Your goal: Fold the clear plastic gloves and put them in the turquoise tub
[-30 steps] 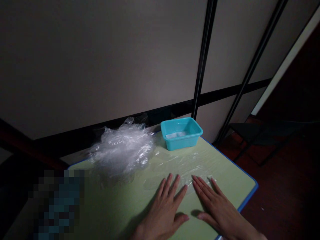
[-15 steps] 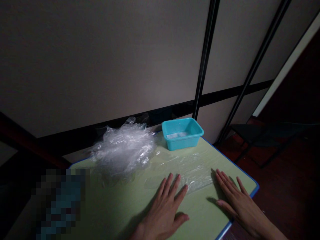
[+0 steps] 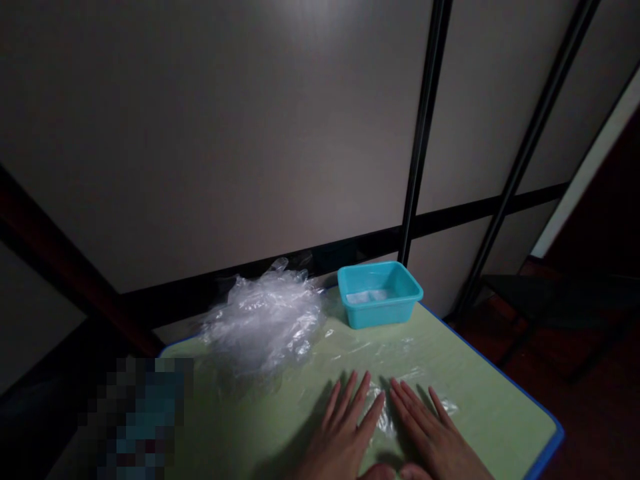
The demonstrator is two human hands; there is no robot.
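Clear thin plastic lies flat on the green table, partly under both hands. My left hand is palm down over its left part, fingers spread. Beside it, my right hand rests palm down on the plastic with its fingers stretched out. The thumbs come close together at the bottom edge of the view. A crumpled heap of clear plastic sits at the table's back left. Right of the heap stands a turquoise basin with something whitish inside.
Behind the table rise pale panels with black frames. A dark chair stands on the reddish floor at the right. A blurred, pixelated patch covers the lower left.
My right hand has moved left over the plastic, close to my left hand. The camera view has shifted, so the basin and heap appear lower and further right.
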